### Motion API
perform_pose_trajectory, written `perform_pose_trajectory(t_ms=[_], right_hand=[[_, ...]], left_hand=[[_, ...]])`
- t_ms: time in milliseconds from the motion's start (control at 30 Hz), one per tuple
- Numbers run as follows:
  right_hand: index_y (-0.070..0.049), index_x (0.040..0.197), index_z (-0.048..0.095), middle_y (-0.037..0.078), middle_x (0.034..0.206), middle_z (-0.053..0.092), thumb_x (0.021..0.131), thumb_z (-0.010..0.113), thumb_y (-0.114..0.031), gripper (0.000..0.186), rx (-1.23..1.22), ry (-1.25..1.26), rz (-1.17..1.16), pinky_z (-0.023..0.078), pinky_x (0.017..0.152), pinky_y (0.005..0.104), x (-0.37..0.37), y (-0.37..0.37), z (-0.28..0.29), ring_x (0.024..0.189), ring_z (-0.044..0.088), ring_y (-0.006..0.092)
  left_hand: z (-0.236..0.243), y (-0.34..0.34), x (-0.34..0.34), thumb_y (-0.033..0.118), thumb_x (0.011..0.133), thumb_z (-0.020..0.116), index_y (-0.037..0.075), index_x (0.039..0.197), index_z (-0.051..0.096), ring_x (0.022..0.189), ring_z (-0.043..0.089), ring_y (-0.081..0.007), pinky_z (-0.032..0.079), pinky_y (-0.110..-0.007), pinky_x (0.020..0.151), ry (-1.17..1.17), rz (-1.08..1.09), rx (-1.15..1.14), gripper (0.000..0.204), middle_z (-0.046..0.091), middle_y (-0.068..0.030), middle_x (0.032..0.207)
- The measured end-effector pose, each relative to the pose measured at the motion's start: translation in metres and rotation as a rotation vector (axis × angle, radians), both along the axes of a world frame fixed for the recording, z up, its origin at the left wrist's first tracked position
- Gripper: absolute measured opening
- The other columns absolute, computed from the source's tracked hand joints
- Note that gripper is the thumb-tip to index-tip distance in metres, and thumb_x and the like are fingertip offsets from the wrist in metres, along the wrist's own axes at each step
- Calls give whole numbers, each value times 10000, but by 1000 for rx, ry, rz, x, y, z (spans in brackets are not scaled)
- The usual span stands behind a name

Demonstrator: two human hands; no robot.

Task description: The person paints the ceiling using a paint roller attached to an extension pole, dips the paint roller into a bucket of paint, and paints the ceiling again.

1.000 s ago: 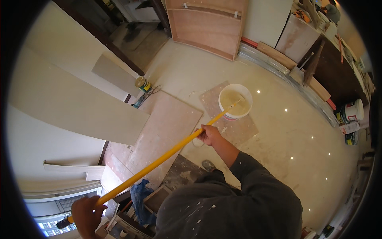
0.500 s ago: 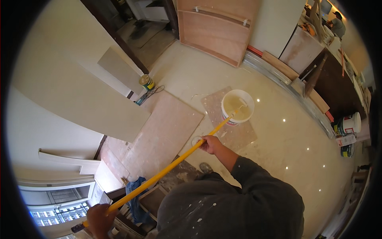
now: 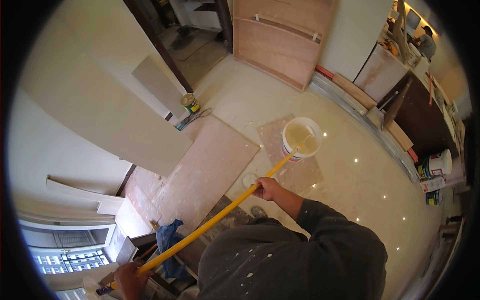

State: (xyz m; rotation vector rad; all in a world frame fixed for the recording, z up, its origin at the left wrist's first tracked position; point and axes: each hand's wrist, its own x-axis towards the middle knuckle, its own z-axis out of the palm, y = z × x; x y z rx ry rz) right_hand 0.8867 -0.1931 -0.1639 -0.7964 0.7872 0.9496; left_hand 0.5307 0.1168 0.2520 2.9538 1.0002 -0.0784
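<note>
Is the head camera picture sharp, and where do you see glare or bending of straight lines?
Head view: mostly sharp; small bright glare spots dot the glossy floor near the white bucket; the yellow pole, held by the right hand and left hand, looks slightly curved; the wall panel edges bend strongly toward the rim; the corners are black.

A single wide fisheye view is looking steeply down from the person's head, so the person's own grey paint-flecked shoulders are filling the lower middle and the forearms are coming in from below. The pale glossy floor (image 3: 360,185) is lying well beneath the lens, and the round white plastic bucket (image 3: 302,138) is sitting near the centre. Straight edges are bending toward the dark circular rim. The brown wooden panel (image 3: 280,40) is leaning at the upper edge, farthest off.
</note>
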Motion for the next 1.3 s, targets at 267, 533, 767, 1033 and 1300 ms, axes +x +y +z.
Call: perform_pose_trajectory(t_ms=[267, 533, 767, 1033, 1300], right_hand=[[9, 1130, 498, 191, 1037, 633, 978, 540, -135, 213, -117, 23, -41, 618, 814, 518, -18, 11, -21, 887, 694, 347], [13, 1164, 515, 190, 1102, 634, 982, 580, -186, 278, -24, 84, -84, 584, 912, 535, -33, 24, -54, 989, 676, 357], [-14, 1081, 586, 160, 1031, 668, 1008, 553, -192, 196, 180, 51, -16, 575, 915, 528, -64, 42, -78, 982, 676, 331], [-120, 1058, 555, 133, 1031, 692, 1005, 555, -156, 65, 250, -373, 135, 605, 871, 507, -121, 117, 52, 992, 689, 325], [-163, 1110, 497, 140, 1019, 693, 990, 588, -77, 173, 491, -813, 318, 619, 839, 522, -150, 235, 255, 978, 707, 333]], left_hand=[[-29, 15, -37, 264, 552, 909, 83, 876, 734, 864, 662, -354, 496, -458, 826, -12, -80, -6, 411, 720, -110, 877], [-44, 21, -53, 247, 588, 875, 99, 779, 666, 762, 620, -303, 466, -450, 753, -179, -214, 122, 319, 630, -65, 736], [-70, 55, -102, 171, 637, 797, 136, 799, 674, 757, 597, -251, 428, -426, 826, -338, -258, 345, 207, 618, -20, 762], [-138, 110, -269, 75, 681, 662, 123, 738, 617, 887, 567, -338, 409, -538, 1016, -329, 217, 620, 87, 566, -83, 812], [-205, 89, -423, 80, 760, 674, 72, 794, 632, 900, 582, -324, 438, -533, 967, -293, 781, 659, 55, 582, -97, 833]])
